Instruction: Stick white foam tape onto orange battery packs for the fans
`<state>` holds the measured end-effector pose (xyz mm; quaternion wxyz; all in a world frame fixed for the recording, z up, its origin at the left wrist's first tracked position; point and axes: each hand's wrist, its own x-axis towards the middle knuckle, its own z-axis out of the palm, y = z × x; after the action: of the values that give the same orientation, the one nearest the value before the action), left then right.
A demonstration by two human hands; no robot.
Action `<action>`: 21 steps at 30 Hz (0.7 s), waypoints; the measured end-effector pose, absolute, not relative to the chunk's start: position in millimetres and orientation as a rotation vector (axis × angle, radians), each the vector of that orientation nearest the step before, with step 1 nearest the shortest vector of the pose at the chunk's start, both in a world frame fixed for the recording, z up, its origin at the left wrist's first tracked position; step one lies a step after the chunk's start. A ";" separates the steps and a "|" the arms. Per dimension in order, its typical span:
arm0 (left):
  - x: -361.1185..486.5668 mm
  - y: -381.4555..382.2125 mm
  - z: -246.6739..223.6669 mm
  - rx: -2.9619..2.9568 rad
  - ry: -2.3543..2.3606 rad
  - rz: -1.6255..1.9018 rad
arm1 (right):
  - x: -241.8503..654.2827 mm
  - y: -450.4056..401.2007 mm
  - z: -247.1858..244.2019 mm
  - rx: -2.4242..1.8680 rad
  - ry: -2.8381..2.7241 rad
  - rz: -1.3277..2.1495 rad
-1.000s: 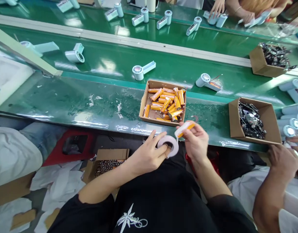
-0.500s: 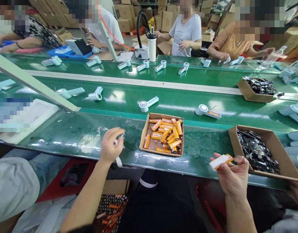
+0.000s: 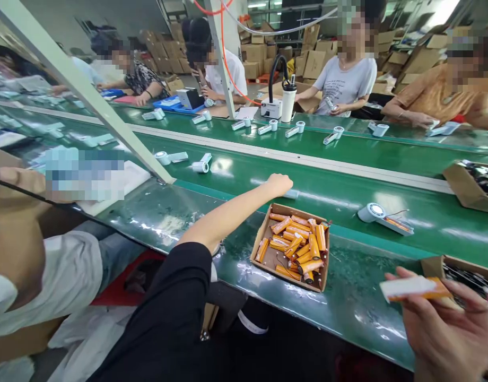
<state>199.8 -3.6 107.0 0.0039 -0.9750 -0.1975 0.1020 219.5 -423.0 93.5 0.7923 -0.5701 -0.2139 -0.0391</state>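
The shiny green conveyor belt (image 3: 327, 185) now has the left hand (image 3: 280, 184) out over it; half a second ago that hand was over the glossy dark-green worktop (image 3: 359, 286). It stands at 12 o'clock from the shallow brown cardboard tray (image 3: 270, 258) of loose orange cells (image 3: 295, 245). The right hand (image 3: 453, 329), at 4 o'clock from the tray, retains an orange-wrapped cylinder with a white strip (image 3: 413, 289), held between thumb and fingers. In this inspector's judgement, the left hand's work passes from tape to housing while the cylinder is kept. As to limits of view: a deeper brown cardboard box (image 3: 432, 264) at 3 o'clock from the tray is cut off by the frame and partly covered by the right hand. The pale-blue plastic housing (image 3: 292, 194) on the belt is mostly concealed by the left hand, whose fingers are turned away; whether they grip it cannot be told. A white sliver (image 3: 214, 272), at 8 o'clock from the tray, is presumably the tape, largely masked by the sleeve.
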 end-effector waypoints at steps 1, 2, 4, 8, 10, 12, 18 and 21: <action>199.5 -3.5 105.5 -3.055 -0.582 0.320 | 223.4 -411.4 100.2 -1.208 -0.501 -0.087; 198.0 -2.5 104.5 -3.056 -0.547 0.322 | 227.4 -398.5 107.5 -1.198 -0.542 -0.077; 191.0 2.0 103.2 -3.065 -0.482 0.315 | 234.7 -370.7 121.8 -1.192 -0.620 -0.050; 169.3 15.7 102.2 -3.107 -0.360 0.246 | 246.2 -315.4 140.0 -1.190 -0.739 0.151; 160.8 22.3 100.9 -3.138 -0.267 0.235 | 252.5 -289.1 140.2 -1.196 -0.790 0.319; 156.2 28.3 97.7 -3.164 -0.131 0.236 | 260.0 -265.2 133.9 -1.201 -0.802 0.482; 165.1 27.4 80.8 -3.127 0.009 0.124 | 279.7 -221.8 104.6 -1.235 -0.749 0.660; 183.3 11.6 76.2 -3.123 0.049 0.045 | 291.1 -211.2 99.1 -1.245 -0.744 0.622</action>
<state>183.3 11.6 76.2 0.0088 -0.9997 0.0156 0.0145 291.1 -211.2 99.1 0.7046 -0.5599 -0.3346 0.2795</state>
